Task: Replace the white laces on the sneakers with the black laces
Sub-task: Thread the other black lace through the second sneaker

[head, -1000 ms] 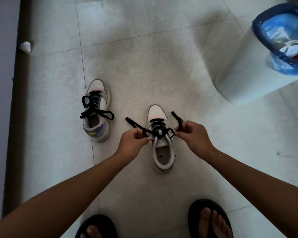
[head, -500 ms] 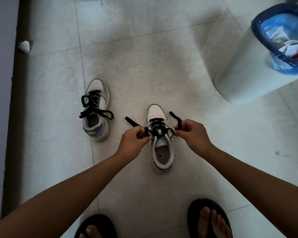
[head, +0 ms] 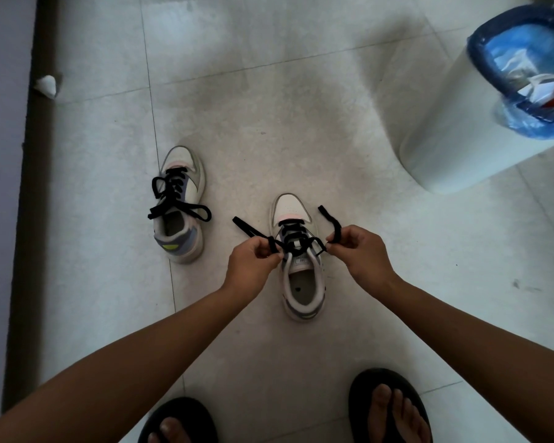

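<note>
While the far sneaker [head: 180, 203], toward the floor's left edge, already carries a tied black lace [head: 173, 199], the near sneaker [head: 299, 257] mid-floor is laced black too; left hand [head: 253, 266] and right hand [head: 363, 251] each pinch a loop in their fingers (bow not yet drawn snug); only that tightening seems left.

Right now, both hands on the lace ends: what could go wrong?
1. The left hand and right hand pinch the black lace close to its knot; either grip may slip before it tightens.
2. Nothing pins the near sneaker, so uneven pulling could drag or twist it.
</note>
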The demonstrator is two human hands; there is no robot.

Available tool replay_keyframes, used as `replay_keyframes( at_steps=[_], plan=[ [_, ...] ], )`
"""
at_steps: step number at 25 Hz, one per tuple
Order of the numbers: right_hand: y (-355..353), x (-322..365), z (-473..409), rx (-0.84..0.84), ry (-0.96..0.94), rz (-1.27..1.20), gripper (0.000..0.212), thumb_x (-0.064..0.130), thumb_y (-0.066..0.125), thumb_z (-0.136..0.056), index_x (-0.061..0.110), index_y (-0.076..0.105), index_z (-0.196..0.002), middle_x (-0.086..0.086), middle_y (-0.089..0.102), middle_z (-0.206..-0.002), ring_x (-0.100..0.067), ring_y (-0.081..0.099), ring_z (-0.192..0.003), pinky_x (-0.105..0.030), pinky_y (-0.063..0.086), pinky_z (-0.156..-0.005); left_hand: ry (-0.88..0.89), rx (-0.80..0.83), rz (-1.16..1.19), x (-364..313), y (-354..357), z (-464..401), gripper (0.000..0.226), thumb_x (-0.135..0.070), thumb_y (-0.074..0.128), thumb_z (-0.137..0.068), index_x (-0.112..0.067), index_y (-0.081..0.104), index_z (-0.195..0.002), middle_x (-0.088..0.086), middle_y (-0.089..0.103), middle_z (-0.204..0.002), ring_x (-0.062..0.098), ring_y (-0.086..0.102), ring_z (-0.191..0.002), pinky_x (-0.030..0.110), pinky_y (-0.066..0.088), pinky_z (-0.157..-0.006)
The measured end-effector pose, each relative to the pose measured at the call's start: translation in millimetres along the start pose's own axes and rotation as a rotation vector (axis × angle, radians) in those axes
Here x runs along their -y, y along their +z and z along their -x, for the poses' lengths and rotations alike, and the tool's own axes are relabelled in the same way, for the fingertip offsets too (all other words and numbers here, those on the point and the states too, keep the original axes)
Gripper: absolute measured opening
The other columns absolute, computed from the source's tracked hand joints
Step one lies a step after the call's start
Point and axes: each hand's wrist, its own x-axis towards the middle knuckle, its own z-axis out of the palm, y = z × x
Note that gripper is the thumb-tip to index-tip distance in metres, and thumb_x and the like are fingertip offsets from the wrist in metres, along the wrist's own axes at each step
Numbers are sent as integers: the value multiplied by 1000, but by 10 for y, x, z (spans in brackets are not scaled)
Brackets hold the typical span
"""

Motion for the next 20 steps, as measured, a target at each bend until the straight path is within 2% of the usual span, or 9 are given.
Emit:
replay_keyframes(
  at_steps=[3, 8, 12, 15, 18, 20],
  plan=[
    [0, 10, 23, 8, 4, -33, 20, 1, 71, -78, 21, 66, -76, 5, 69, -74, -7, 65, -73, -23, 55, -77, 23, 11, -37, -7, -21, -7, 19, -5, 71, -80, -22, 64, -77, -1, 68, -76, 11, 63, -73, 27, 54, -74],
    [28, 49, 8, 12, 39, -101, 17, 0, 72, -76, 16, 67, -77, 1, 69, -74, -3, 64, -68, -13, 52, -68, 37, 17, -72, -18, -20, -14, 16, -6, 71, -80, -20, 65, -78, 4, 69, -80, 16, 64, -78, 35, 54, -80],
    [17, 31, 7, 28, 38, -76, 18, -1, 73, -76, 16, 67, -75, 1, 68, -72, -1, 63, -65, -12, 52, -66, 36, 11, -66, -17, -20, -11, 18, -6, 71, -80, -22, 65, -77, 4, 69, -80, 16, 64, -77, 37, 54, -81],
    [22, 3, 4, 43, 34, -32, 18, 1, 73, -77, 19, 67, -75, 3, 68, -71, -4, 64, -66, -15, 50, -65, 33, 6, -68, -25, -2, 6, 13, -7, 71, -80, -18, 64, -80, 4, 68, -80, 15, 63, -76, 35, 54, -79],
    [86, -36, 53, 65, 0, 105, 8, 8, 72, -79, 15, 68, -79, -3, 70, -76, -15, 67, -74, -27, 54, -71, 116, -37, -217, -50, 30, 48, 9, -14, 71, -82, -15, 63, -86, -1, 65, -78, 11, 59, -72, 23, 49, -67],
    [112, -52, 101, 71, -82, 234, 4, 14, 70, -82, 17, 68, -82, 3, 69, -77, -8, 65, -75, -26, 51, -67, 218, -68, -346, -57, 48, 105, 7, -19, 69, -84, -17, 63, -87, -5, 64, -78, 11, 59, -72, 24, 48, -64]
  ],
)
